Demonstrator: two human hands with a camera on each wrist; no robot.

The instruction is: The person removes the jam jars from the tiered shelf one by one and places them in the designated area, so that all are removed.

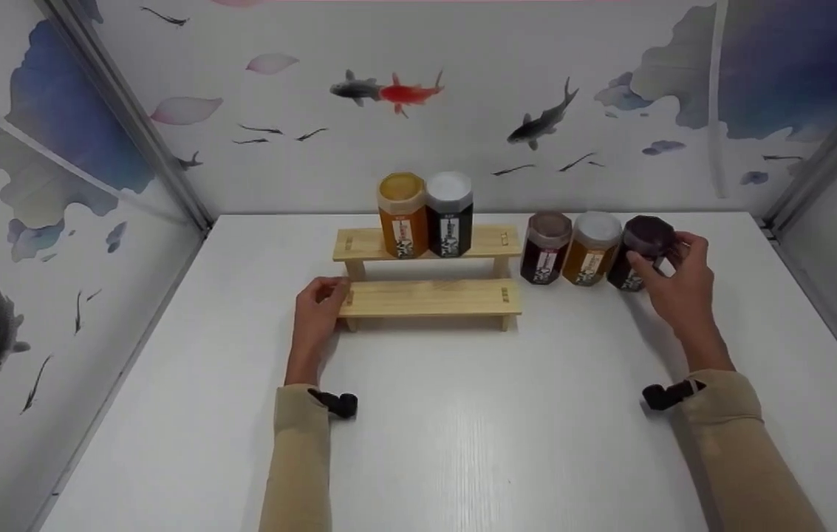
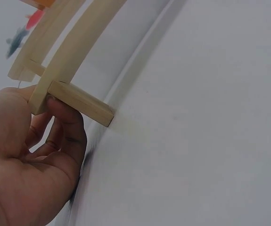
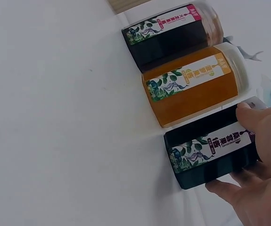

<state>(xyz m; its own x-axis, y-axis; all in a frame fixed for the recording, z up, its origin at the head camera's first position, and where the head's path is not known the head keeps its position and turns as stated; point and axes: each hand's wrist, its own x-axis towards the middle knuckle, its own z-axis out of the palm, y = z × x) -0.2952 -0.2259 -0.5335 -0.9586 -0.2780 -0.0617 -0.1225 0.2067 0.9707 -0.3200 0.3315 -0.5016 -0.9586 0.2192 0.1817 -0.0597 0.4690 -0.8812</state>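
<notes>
Dark jar (image 1: 643, 251) with purple lid stands on the white table (image 1: 462, 428), at about 2 o'clock from table centre, last on the right in a row of three. Right hand (image 1: 673, 284) curls round it, thumb on the near side, fingers over the lid edge.

Right wrist view adds what the head view lacks: the dark jar's (image 3: 213, 153) label print with leaves and a strip of lettering, thumb tip on the lid end, fingers under the body. Contents read black through the wall.

Jars counted: five. On the table, touching side by side: a dark red jar (image 1: 545, 247) with a brownish lid, an orange jar (image 1: 593, 249) with a white lid, then the held one. On the upper step of the wooden rack (image 1: 429, 295), at 12 o'clock: an amber jar (image 1: 402, 216) with a yellow lid and a black jar (image 1: 449, 214) with a white lid, touching each other.

Rack: one, two steps; lower step bare.

Left hand (image 1: 318, 310) grips the rack's left end at 9 o'clock of the rack. Left wrist view shows the grip: thumb under the leg block (image 2: 81, 102), fingers curled behind the board. Head view shows only knuckles there.

Two sleeves, tan; one black wrist mount (image 1: 337, 403) on each.
</notes>
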